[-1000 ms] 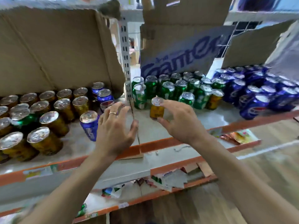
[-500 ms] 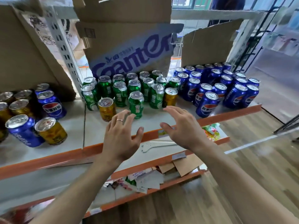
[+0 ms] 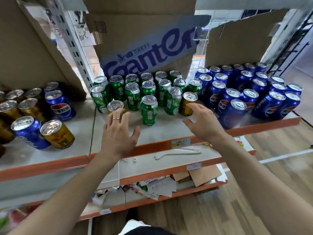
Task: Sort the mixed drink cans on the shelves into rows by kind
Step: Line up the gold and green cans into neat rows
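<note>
One head camera, looking forward and down.
The wide-angle view is close to the shelf (image 3: 81, 133), sees the can tops (image 3: 149, 99) from above, and takes in the lower shelves (image 3: 145, 160) and the wooden floor (image 3: 271, 150) at right.

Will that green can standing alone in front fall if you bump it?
Probably: the green can is tall and narrow, with nothing beside it. Once down, its round side would likely roll. Its lid looks sealed, so maybe heavy.

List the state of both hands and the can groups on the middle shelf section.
Left hand: open, fingers spread, holding nothing.
Right hand: open, holding nothing.
Left gold can: upright, partly behind left hand.
Right gold can: upright, beside green cans.
Green cans: upright, clustered.
Blue cans: upright, grouped right.
</note>
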### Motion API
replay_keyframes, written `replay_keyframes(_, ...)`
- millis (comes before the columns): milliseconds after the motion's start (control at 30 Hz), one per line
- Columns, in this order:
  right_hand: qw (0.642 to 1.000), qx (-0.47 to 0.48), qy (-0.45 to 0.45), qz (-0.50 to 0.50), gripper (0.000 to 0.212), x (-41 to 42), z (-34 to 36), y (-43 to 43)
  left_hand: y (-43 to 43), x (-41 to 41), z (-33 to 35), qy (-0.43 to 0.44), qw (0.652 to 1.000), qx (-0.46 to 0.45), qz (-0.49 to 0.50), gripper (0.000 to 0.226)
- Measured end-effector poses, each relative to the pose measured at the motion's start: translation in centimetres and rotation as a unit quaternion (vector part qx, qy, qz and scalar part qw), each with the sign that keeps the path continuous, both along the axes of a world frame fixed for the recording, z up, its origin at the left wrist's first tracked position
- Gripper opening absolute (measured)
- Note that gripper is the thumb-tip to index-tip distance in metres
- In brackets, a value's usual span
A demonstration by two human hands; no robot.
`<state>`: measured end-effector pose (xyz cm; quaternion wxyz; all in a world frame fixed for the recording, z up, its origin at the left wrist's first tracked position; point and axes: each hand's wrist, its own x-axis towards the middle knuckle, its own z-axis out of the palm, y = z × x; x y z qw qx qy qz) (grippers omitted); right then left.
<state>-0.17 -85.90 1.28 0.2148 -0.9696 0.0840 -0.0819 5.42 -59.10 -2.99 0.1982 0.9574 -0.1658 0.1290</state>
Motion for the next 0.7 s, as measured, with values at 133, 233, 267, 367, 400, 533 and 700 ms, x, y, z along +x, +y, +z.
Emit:
replay_keyframes(133,0.999,-0.001,0.025,-0.044,0.063,3.6,-1.5,-1.4,1.2,3.5,-0.8,-0.033,0.999,0.012,0.031,0.052)
replay_keyframes(233,0.996,0.005,0.043,-0.084,0.068,6.0,-2.7,-2.3,2.0,5.9,-1.3,0.014,0.998,0.004,0.060,0.057)
replay_keyframes(267,0.994,0.018,0.049,-0.094,0.069,6.6,-3.1,-2.5,2.1,6.4,-1.4,0.046,0.997,-0.015,0.065,0.059)
replay_keyframes(367,0.991,0.070,0.043,-0.107,0.068,8.0,-4.0,-2.8,1.9,7.4,-1.5,0.089,0.992,-0.078,0.042,0.059)
replay_keyframes(400,0.990,0.086,0.034,-0.111,0.066,8.3,-4.3,-2.8,1.9,7.7,-1.6,0.086,0.992,-0.084,0.033,0.059)
replay_keyframes(533,0.982,0.131,0.005,-0.134,0.054,9.4,-4.8,-2.8,1.5,8.6,-2.2,0.092,0.988,-0.117,0.028,0.059)
replay_keyframes(700,0.980,0.150,-0.022,-0.127,0.048,9.1,-4.8,-3.4,1.5,9.5,-2.0,0.121,0.981,-0.148,0.021,0.055)
